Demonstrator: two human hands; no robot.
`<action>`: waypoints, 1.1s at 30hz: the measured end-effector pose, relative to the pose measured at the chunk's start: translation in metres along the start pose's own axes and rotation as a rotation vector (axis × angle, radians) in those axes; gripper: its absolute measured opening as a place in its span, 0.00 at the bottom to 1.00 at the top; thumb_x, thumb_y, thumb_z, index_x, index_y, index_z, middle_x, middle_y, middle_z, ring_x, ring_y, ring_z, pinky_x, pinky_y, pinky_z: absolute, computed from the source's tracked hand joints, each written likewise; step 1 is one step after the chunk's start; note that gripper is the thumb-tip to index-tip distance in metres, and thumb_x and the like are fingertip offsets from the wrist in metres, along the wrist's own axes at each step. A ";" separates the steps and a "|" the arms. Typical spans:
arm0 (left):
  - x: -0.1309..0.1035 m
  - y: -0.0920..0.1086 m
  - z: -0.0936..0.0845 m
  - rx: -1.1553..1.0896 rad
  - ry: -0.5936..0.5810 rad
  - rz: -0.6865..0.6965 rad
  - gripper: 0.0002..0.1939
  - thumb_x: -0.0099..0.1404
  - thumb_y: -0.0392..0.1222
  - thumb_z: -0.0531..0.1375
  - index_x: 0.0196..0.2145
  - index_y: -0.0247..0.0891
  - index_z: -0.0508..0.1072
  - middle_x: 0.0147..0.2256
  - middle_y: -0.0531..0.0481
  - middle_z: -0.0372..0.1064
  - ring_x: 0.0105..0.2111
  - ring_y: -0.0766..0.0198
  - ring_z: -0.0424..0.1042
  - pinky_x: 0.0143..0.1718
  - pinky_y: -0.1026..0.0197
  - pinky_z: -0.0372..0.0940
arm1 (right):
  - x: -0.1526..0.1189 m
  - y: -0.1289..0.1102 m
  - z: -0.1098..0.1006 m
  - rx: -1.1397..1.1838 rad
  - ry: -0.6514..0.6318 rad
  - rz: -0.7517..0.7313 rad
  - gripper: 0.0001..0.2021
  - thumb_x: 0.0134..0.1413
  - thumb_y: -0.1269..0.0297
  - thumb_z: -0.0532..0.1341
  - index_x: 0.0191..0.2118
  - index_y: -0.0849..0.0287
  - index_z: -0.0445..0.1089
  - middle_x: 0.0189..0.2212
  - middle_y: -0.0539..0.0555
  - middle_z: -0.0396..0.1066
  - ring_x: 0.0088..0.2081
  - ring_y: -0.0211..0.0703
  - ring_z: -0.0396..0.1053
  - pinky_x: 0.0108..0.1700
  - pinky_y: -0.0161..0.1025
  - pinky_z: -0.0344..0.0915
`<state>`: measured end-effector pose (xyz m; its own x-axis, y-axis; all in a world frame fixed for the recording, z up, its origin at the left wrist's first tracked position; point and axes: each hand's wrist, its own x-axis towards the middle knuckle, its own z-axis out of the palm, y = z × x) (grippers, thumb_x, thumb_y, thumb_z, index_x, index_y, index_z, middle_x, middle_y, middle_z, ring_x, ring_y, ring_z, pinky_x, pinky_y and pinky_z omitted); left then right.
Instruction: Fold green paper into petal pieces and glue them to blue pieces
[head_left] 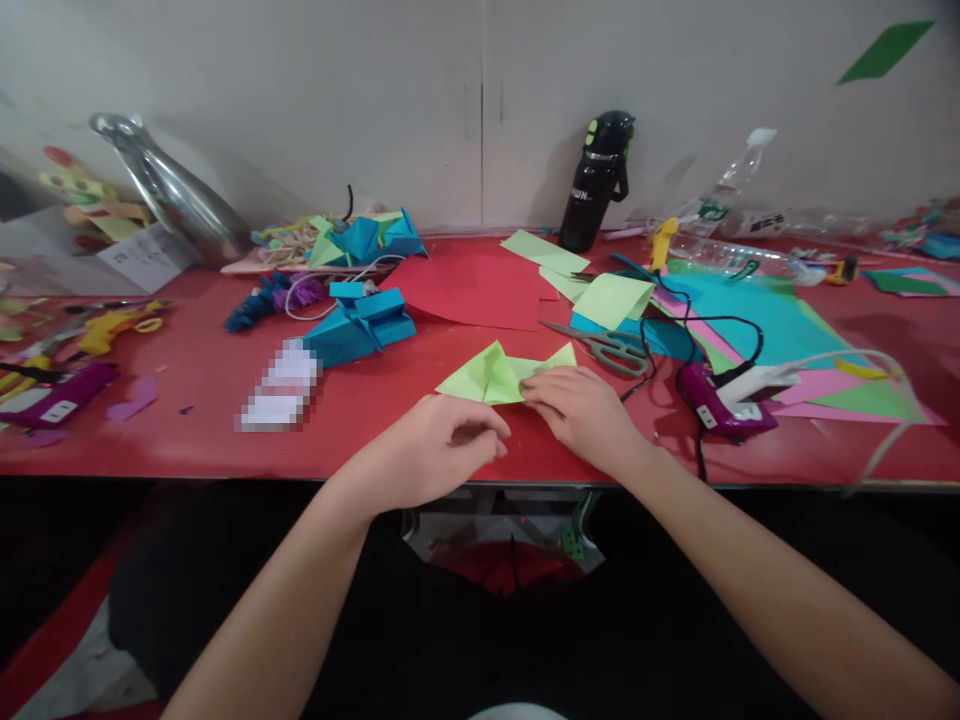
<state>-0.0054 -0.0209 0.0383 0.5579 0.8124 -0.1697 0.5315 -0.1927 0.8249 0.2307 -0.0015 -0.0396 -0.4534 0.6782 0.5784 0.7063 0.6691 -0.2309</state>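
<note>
Folded light-green paper (480,380): it is lying at the centre of the frame on the red surface (187,435), just above your left hand (450,450) and running under the fingertips of your right hand (585,415).
Left grip: your thumb and fingers are curving loosely with a gap between them, near the lower edge of the paper; you are not visibly holding anything there.
Right grip: your fingers are bending together and touching the right end of the paper; whether you are pinching it or only pressing on it, you cannot tell from this view.
White box (146,258): it is sitting at the left of the frame, with a toy-like figure (94,195) showing beside or inside it, you cannot tell which.
Metal flask (176,190): it is leaning in the upper left; its contents are not showing.
Black bottle (589,205): it is standing with a slight tilt, upper right of centre, its inside hidden.
Clear bottles: one (731,185) is tilting in the upper right and another (739,260) is lying below it; you cannot tell whether either is holding liquid.
Scissors (622,352): they are lying above your right hand.
Blue folded paper (352,325): it is resting above and left of your left hand.
</note>
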 end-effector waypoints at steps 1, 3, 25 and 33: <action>0.000 -0.002 0.002 0.133 0.077 0.057 0.11 0.66 0.36 0.57 0.41 0.41 0.80 0.41 0.48 0.80 0.42 0.55 0.79 0.45 0.53 0.73 | -0.002 0.001 0.003 -0.003 -0.013 -0.009 0.06 0.64 0.71 0.61 0.40 0.59 0.76 0.43 0.55 0.81 0.46 0.51 0.77 0.50 0.48 0.69; 0.006 -0.012 0.009 0.343 0.154 0.172 0.18 0.67 0.30 0.53 0.47 0.40 0.78 0.50 0.46 0.77 0.51 0.54 0.75 0.55 0.51 0.68 | -0.006 0.002 0.007 -0.010 -0.047 -0.030 0.06 0.64 0.71 0.61 0.41 0.59 0.76 0.44 0.54 0.81 0.46 0.51 0.77 0.50 0.48 0.70; 0.056 -0.056 0.032 0.888 0.266 0.229 0.13 0.68 0.34 0.49 0.47 0.32 0.68 0.50 0.34 0.70 0.52 0.46 0.69 0.54 0.45 0.64 | -0.010 -0.014 0.016 -0.139 -0.132 -0.081 0.11 0.63 0.77 0.57 0.45 0.63 0.76 0.46 0.60 0.79 0.50 0.53 0.74 0.52 0.49 0.71; 0.055 -0.052 0.032 0.917 0.267 0.181 0.07 0.67 0.39 0.50 0.40 0.36 0.65 0.42 0.36 0.71 0.47 0.45 0.69 0.51 0.45 0.64 | -0.010 -0.017 0.016 -0.146 -0.143 -0.070 0.11 0.63 0.78 0.56 0.45 0.63 0.74 0.47 0.61 0.78 0.50 0.53 0.73 0.51 0.49 0.70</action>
<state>0.0184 0.0158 -0.0311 0.5775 0.8043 0.1398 0.8050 -0.5895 0.0663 0.2144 -0.0147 -0.0545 -0.5689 0.6750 0.4699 0.7371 0.6719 -0.0727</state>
